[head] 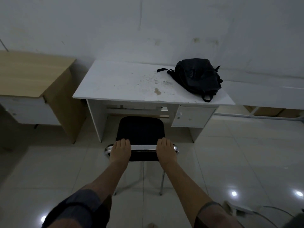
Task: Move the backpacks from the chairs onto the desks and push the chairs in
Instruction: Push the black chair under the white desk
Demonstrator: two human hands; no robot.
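A black backpack lies on the right end of the white desk, one strap trailing left. In front of the desk stands a black chair with a chrome frame, its seat partly under the desk edge and bare. My left hand grips the left end of the chair's backrest top. My right hand grips the right end of the same backrest. Both sets of fingers curl over the top toward the seat.
A wood-topped desk stands to the left, a narrow gap between it and the white desk. Another white table runs off to the right. A power strip with cables lies on the glossy tile floor at lower right.
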